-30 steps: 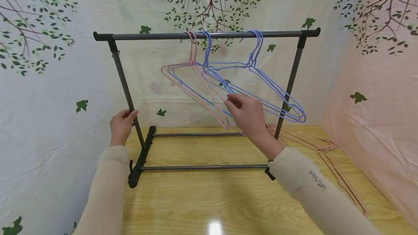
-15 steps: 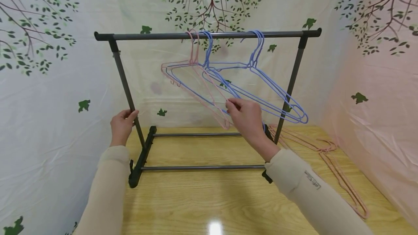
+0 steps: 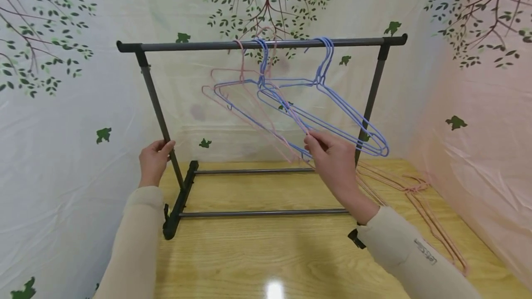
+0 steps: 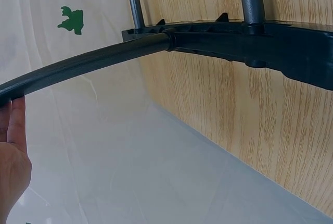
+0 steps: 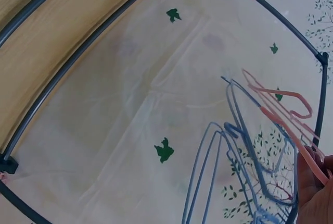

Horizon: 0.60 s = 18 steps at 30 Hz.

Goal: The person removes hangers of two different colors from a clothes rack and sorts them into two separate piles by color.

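My right hand (image 3: 338, 165) pinches the right arm of a pink hanger (image 5: 302, 145). That hanger's hook shows above the black top rail (image 3: 187, 46); I cannot tell whether it touches it. Another pink hanger (image 3: 242, 63) hangs from the rail to the left. A bunch of blue hangers (image 3: 263, 61) hangs near the middle, overlapping the held one, and more blue hangers (image 3: 326, 63) hang further right. My left hand (image 3: 154, 163) holds the rack's left post (image 3: 157, 100), its thumb and fingers about the bar; the left wrist view shows only part of this hand.
The garment rack's black foot (image 3: 180, 204) stands on a wood-grain table (image 3: 257, 248). Several pink hangers (image 3: 411, 189) lie on the table at the right. A pale curtain (image 3: 116, 105) with printed trees and leaves surrounds the rack.
My right hand has moved right with the pink hanger, parting it from the other pink one. Its hook has shifted right and up along the rail. My left hand stays on the post.
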Each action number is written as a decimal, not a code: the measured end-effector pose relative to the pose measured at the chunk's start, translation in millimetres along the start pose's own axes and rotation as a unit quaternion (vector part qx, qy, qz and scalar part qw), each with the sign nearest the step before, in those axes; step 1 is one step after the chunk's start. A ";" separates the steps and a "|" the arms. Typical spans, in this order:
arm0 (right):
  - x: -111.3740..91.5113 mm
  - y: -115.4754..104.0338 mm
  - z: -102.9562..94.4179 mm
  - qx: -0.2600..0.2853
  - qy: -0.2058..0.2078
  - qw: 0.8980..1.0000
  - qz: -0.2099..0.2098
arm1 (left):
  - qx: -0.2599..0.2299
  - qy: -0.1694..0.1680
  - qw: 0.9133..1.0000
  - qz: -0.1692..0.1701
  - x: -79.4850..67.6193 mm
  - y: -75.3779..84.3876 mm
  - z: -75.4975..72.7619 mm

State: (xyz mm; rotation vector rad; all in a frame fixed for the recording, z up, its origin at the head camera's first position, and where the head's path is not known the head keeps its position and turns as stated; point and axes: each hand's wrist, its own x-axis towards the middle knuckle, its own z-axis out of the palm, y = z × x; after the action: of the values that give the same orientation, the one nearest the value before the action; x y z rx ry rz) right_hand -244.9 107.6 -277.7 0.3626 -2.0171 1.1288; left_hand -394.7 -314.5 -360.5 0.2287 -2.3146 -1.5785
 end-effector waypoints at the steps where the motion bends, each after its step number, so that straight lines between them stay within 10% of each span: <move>1: -1.9 1.6 -3.3 0.004 0.006 1.000 -0.002 | 0.001 0.001 1.000 0.002 0.0 -0.4 -0.6; 18: -36.7 47.1 -77.9 0.123 0.080 0.989 -0.027 | -0.002 0.003 1.000 0.001 -0.1 0.2 -0.8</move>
State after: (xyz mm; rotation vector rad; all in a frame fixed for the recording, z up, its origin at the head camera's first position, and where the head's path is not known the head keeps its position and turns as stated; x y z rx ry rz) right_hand -209.5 193.4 -309.7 0.4336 -1.7240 1.3330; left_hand -394.3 -315.1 -360.1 0.2308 -2.3063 -1.5785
